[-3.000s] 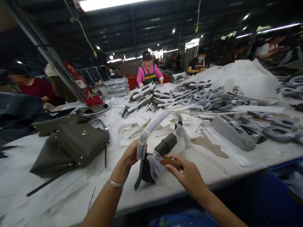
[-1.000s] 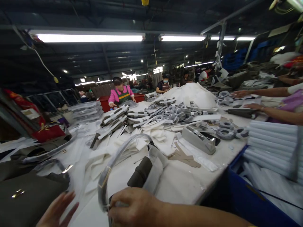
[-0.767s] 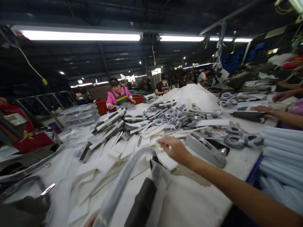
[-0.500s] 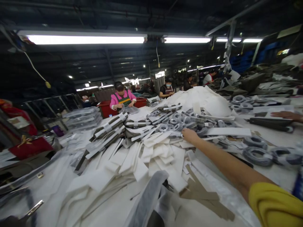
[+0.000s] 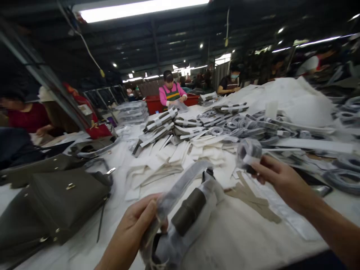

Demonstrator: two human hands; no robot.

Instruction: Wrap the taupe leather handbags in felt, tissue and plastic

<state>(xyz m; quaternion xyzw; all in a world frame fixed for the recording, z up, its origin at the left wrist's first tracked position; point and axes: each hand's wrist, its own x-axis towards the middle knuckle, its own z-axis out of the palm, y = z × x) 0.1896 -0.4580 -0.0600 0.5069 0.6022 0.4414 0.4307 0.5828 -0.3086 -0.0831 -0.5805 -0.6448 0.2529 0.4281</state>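
Observation:
My left hand (image 5: 139,225) is closed around a plastic-wrapped bag handle (image 5: 184,183) that arches up near the front of the table. Below the arch is a dark olive rolled piece (image 5: 189,210), with cloudy wrapping around it; the rest of the bag is partly hidden. Raised above the table on the right, my right hand (image 5: 277,174) pinches a coiled strap (image 5: 249,150) in translucent wrap with a white band. Flat brown card pieces (image 5: 253,200) lie below that hand. Behind both hands spreads a pile of white foam sheets (image 5: 180,153).
Olive bags (image 5: 69,198) with metal fittings stand at the left. Wrapped strap bundles (image 5: 160,122) and more coils (image 5: 344,180) cover the table's middle and right. A large white heap (image 5: 292,97) rises behind. A co-worker in pink sleeves (image 5: 171,93) works across the table.
My right hand has drawn back from the strap pile with a coiled strap. My left hand has come into view on the wrapped handle. The view has turned left, showing the olive bags.

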